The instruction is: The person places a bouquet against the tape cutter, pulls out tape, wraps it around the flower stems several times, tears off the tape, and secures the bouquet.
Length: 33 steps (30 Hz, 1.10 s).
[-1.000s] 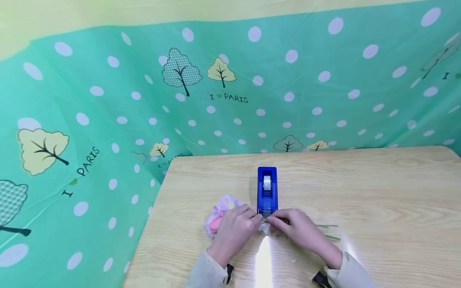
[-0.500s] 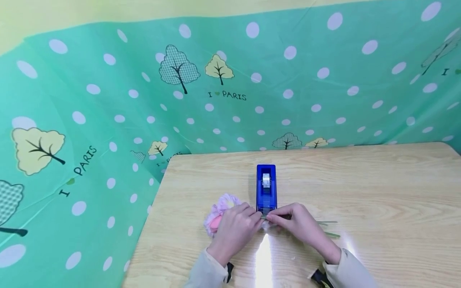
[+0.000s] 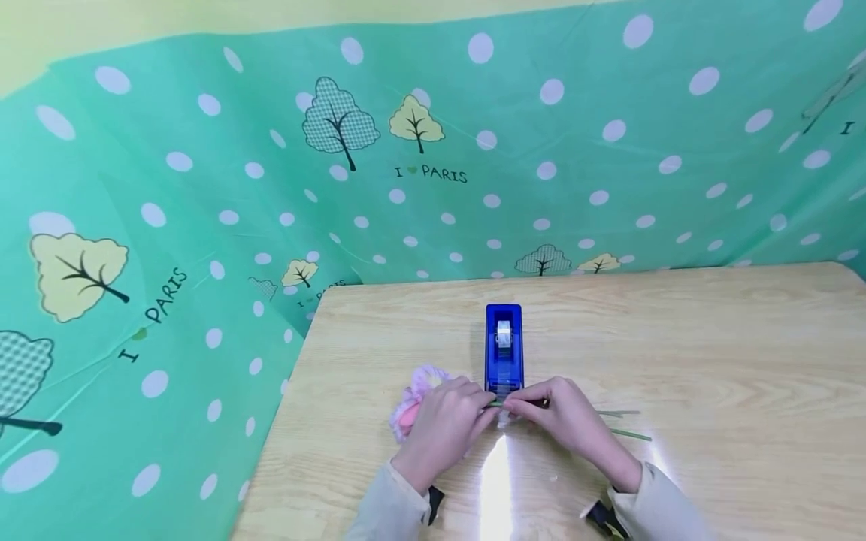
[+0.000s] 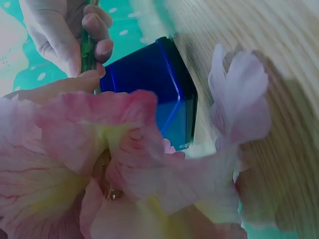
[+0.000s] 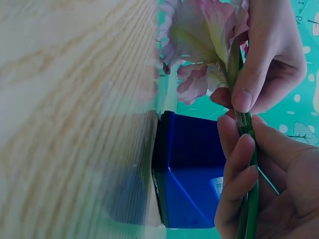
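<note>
Your two hands grip the green flower stems [image 5: 253,196] in front of the blue tape dispenser [image 3: 504,353].
Your left hand [image 3: 445,422] pinches them just below the pink blossoms [image 4: 139,167]; your right hand [image 3: 564,417] curls its fingers round them close beside it. The dispenser, holding a tape roll [image 3: 504,335], stands on the wooden table [image 3: 379,323] just beyond your fingertips.

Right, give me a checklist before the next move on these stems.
1. Left hand pinching the stems just below the blossoms: ok.
2. Right hand holding the stems farther along: ok.
3. Tape dispenser upright on the table: ok.
4. Tape roll seated in it: ok.
5. Stem ends gathered: not ok, they spread apart.
6. Clear tape wrapped fully round the stems: cannot tell, fingers hide part.
</note>
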{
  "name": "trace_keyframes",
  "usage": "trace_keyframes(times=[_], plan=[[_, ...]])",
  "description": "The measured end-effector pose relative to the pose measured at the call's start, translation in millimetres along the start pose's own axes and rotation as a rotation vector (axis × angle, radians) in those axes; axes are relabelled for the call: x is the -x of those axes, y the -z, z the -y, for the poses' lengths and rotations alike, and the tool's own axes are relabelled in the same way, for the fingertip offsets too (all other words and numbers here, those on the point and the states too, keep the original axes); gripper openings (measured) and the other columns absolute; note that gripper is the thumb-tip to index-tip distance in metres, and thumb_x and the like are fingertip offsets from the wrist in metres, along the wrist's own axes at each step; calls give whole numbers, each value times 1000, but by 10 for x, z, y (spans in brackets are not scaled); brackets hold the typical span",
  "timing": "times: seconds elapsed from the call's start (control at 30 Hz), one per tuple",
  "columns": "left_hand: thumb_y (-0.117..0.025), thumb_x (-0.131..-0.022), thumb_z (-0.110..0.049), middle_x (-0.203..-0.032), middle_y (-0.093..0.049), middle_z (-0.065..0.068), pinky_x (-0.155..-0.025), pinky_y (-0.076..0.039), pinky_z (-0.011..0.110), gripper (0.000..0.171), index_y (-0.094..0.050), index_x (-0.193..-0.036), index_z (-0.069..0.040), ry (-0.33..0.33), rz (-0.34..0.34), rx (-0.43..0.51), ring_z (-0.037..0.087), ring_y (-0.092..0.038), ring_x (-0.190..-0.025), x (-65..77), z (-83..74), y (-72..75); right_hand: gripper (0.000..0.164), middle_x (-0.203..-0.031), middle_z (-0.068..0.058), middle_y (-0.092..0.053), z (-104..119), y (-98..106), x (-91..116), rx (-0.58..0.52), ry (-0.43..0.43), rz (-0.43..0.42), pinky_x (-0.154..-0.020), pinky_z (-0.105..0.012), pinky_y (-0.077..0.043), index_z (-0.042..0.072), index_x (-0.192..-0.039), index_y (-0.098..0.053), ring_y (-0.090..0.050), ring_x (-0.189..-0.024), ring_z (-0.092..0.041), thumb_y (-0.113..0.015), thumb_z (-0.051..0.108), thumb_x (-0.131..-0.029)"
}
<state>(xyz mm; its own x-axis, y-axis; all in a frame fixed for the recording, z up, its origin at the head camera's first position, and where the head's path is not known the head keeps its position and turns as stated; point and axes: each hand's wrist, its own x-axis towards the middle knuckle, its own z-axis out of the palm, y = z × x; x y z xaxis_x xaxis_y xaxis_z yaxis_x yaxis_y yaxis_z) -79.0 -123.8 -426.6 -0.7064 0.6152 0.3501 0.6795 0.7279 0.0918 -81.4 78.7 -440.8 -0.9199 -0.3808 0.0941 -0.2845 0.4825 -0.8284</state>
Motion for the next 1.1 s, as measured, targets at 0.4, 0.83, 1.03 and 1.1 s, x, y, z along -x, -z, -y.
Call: trace_keyframes(times=[0.4, 0.83, 1.03, 1.1], plan=[[-70, -81, -27, -83, -70, -8, -70, -47, 18, 11, -74, -89, -20, -24, -59, -14, 5, -60, -75, -35, 11, -11, 14, -82, 16, -69, 5, 20, -23, 65, 37, -51, -69, -20, -51, 22, -89, -75, -63, -76, 2, -68, 32, -82], [-72, -78, -25, -78, -69, -10, -66, -47, 15, 6, -74, -83, -22, -117, -112, -84, 3, -59, -71, -11, 29, 14, 23, -76, 9, -68, 44, -9, 3, -6, -24, 57, -60, -22, -52, 17, -85, -72, -61, -65, -5, -59, 36, -88], [-71, -79, -24, -81, -69, -10, -67, -47, 15, 6, -74, -84, -23, -110, -95, -104, 3, -59, -74, -12, 20, 32, 33, -71, -3, -65, 11, -27, -8, -163, -60, 206, -54, -31, -53, 7, -84, -69, -62, -59, -20, -49, 32, -95], [-71, -80, -24, -81, -69, -11, -66, -47, 16, 6, -74, -84, -23, -106, -92, -103, 3, -59, -73, -16, 11, 32, 32, -69, -2, -64, 0, -26, -11, -160, -58, 197, -53, -30, -52, 8, -81, -69, -61, -58, -20, -51, 31, -94]])
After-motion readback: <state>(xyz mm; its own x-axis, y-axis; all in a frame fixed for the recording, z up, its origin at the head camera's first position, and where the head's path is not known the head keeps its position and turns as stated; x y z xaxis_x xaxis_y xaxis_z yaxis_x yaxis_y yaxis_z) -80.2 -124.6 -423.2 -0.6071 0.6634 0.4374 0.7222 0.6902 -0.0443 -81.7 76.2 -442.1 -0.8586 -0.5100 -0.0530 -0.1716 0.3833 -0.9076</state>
